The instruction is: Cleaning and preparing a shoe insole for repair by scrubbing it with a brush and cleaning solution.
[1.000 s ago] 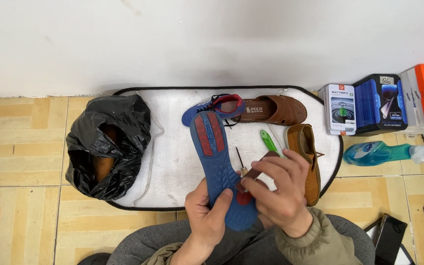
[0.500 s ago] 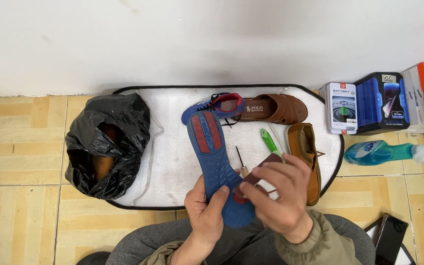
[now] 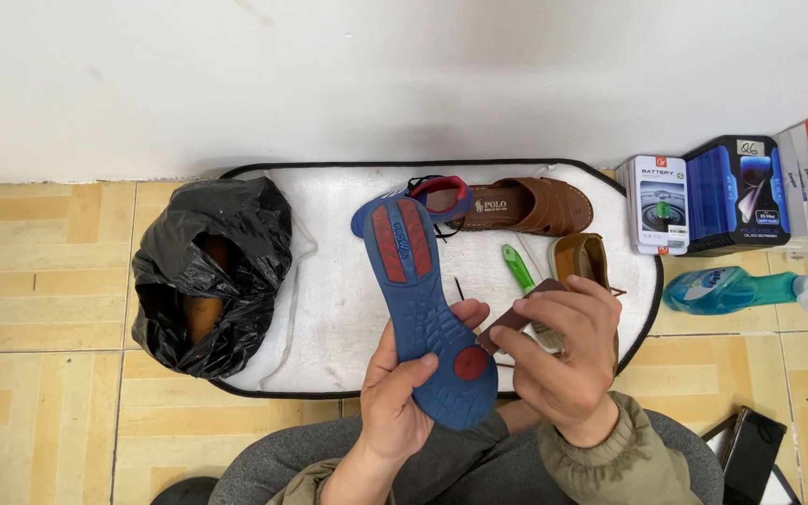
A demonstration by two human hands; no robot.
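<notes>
The left hand (image 3: pixel 395 397) is clamped around the heel end of a blue rubber shoe sole with red tread patches (image 3: pixel 423 299), thumb across the tread and fingers behind, tilting it sole-up over the white oval mat with black edging (image 3: pixel 329 271) so the underside faces the person. The right hand (image 3: pixel 558 360), just right of the sole's heel, pinches a small dark brown rectangular block (image 3: pixel 516 318) between thumb and fingertips, its edge angled toward the sole's rim as if to work on it. Right of the sole lie a green-handled tool (image 3: pixel 518 269) and a brown leather sandal (image 3: pixel 526 206); left of it sits a crumpled black plastic bag (image 3: pixel 212 271).
</notes>
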